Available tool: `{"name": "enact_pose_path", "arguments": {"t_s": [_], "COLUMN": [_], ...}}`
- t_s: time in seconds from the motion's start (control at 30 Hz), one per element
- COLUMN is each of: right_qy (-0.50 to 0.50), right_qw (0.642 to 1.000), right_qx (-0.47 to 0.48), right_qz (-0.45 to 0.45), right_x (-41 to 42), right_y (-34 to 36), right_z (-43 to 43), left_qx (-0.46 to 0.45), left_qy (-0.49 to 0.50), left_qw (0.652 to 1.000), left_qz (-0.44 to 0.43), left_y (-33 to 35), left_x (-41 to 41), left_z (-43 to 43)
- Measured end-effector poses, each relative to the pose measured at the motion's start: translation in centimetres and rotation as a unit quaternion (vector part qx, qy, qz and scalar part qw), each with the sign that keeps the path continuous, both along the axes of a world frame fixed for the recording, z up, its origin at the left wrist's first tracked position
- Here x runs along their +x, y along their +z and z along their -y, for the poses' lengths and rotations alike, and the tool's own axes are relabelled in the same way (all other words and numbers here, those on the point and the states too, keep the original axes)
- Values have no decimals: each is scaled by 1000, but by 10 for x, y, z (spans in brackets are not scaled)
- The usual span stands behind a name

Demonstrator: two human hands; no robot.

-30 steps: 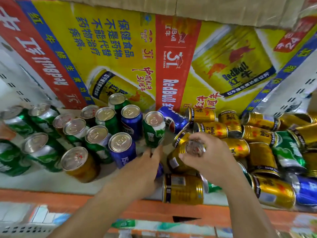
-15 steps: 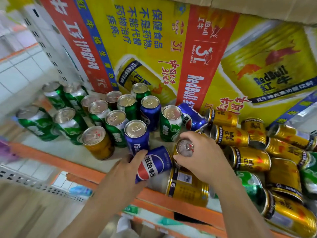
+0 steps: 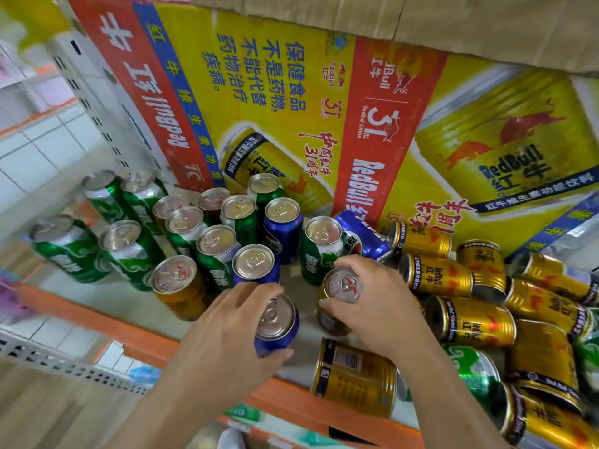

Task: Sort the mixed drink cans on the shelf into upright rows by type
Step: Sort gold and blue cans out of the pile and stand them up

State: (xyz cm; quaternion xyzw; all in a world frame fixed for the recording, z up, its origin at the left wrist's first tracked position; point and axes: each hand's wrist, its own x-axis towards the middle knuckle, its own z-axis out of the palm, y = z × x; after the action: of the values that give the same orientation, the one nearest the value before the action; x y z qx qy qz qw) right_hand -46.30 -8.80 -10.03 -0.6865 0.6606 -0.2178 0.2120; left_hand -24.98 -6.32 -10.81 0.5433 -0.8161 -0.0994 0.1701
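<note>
Low in the frame's centre, the left hand [image 3: 227, 332] wraps its fingers round an upright blue can [image 3: 275, 325] near the shelf [image 3: 107, 322] front edge. Just right, the right hand [image 3: 379, 306] arches from above, fingertips gripping the rim of an upright gold can [image 3: 340, 296] beside the toppled gold cans [image 3: 470, 322]

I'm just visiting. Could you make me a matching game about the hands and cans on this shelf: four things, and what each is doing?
Column one:
1 left hand
2 right hand
3 green cans at far left
4 gold cans at far right

Column two:
A heaped on their sides
B grips a blue can
C standing upright
D grips a gold can by its top

Pairs: 1-B, 2-D, 3-C, 4-A
</note>
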Motion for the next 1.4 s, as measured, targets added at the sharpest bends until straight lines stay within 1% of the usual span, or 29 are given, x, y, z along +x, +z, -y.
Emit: {"name": "enact_pose_path", "arguments": {"t_s": [0.17, 0.27, 0.3, 0.33, 0.37, 0.43, 0.47, 0.53, 0.57, 0.67, 0.73, 0.87, 1.03, 1.17, 1.27, 1.33, 1.4], "right_qy": [7, -9, -3, 15, 45, 104, 122, 136, 137, 143, 140, 115, 90, 65, 41, 29, 14], "right_qw": [1000, 1000, 1000, 999, 995, 969, 953, 931, 926, 924, 938, 966, 977, 970, 962, 952, 935], "right_qx": [2, -17, -7, 28, 86, 207, 246, 286, 298, 297, 273, 225, 173, 127, 92, 97, 133], "right_qz": [28, 15, 8, -2, -22, -90, -127, -181, -190, -192, -163, -57, 83, 198, 255, 290, 328], "right_x": [-5, -14, -18, -20, -20, -17, -13, -7, -4, 4, 7, 0, -12, -15, -17, -19, -22], "right_y": [1, 13, 20, 27, 33, 39, 39, 32, 27, 4, -10, -18, -11, -5, -5, -5, -5], "right_z": [4, 2, 1, -1, -3, -9, -12, -19, -22, -28, -30, -36, -45, -53, -56, -57, -58], "left_qx": [4, -19, -31, -47, -64, -84, -78, -57, -51, -45, -54, -81, -66, -68, -68, -59, -37], "left_qy": [-26, -42, -45, -47, -47, -43, -38, -32, -31, -35, -37, -56, -83, -97, -116, -139, -164], "left_qw": [999, 998, 998, 997, 997, 995, 996, 998, 998, 998, 998, 995, 994, 993, 991, 988, 986], "left_qz": [-25, -33, -31, -24, -10, 22, 29, 24, 18, 2, -2, 2, 1, -27, -25, -20, -20], "left_y": [-5, -11, -12, -12, -11, -8, -7, -7, -9, -13, -12, -7, -3, 6, 14, 17, 22], "left_x": [-1, -1, -2, -2, -3, -3, -2, 0, 2, 4, 5, 8, 10, 2, -7, -14, -18], "left_z": [3, 7, 7, 8, 8, 7, 6, 4, 2, 2, 3, 7, 13, 14, 16, 18, 21]}}
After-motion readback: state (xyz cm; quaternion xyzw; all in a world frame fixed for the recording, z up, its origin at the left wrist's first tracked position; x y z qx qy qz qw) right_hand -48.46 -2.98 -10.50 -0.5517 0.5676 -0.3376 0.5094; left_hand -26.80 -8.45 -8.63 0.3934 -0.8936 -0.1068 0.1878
